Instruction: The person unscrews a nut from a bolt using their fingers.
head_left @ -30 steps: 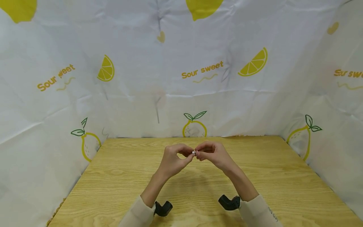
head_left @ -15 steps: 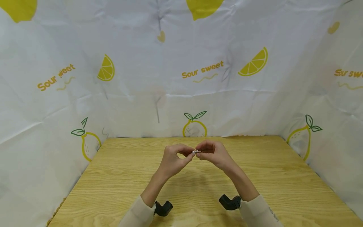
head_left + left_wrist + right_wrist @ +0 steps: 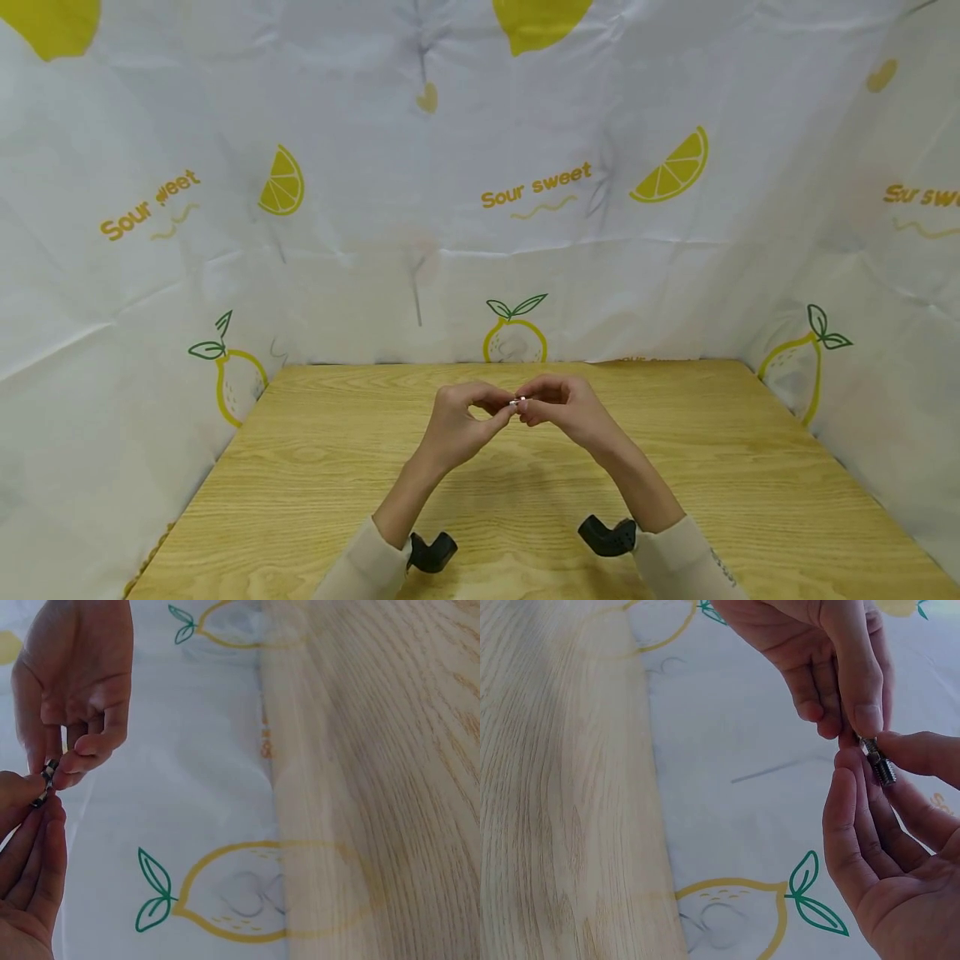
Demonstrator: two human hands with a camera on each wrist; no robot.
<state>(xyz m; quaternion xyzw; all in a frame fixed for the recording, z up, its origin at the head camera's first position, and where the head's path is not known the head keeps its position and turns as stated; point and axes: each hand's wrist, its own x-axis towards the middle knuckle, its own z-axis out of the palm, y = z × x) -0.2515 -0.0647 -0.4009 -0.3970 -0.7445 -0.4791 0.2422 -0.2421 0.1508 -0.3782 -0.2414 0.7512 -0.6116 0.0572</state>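
Metal threaded pc. btwn L grip, R grip; both pinch

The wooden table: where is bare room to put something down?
Bare table: between the cloth and left forearm, and between right forearm and the cloth. Crowded: above its middle, where left hand and right hand pinch a metal piece.

Threaded piece — less exposed, head view

The head view looks forward and down, from well back, over table and cloth. Both wrist views, nearer and turned sideways, face the cloth across the table's far edge, sharing left hand, right hand and metal piece.
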